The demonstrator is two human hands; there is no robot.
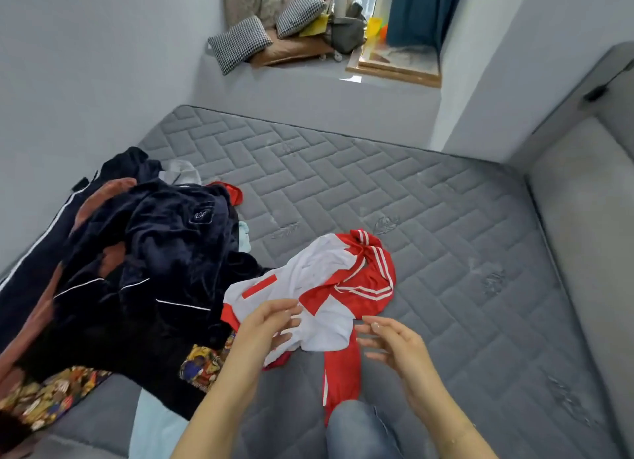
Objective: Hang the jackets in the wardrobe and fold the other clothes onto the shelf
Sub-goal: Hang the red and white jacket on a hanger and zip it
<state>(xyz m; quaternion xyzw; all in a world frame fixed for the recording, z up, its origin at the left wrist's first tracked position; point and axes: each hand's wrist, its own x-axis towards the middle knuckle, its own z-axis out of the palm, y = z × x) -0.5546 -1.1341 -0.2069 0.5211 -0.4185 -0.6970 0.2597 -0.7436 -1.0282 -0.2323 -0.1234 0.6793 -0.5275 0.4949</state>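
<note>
Red-and-white sports jacket (329,287) lies crumpled on grey quilted mattress (429,201), near its front edge. Left hand (271,324) above the jacket's white panel, fingers loosely spread, grasping nothing. Right hand (391,338) beside it, fingers extended, released. Pile of dark navy velvet clothes (144,259) just left of the jacket; patterned garment (202,362) under the pile's edge.

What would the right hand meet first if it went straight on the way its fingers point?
Probably the crumpled red and white sports garment: the right hand points left toward its white part, though depth is unclear.
</note>
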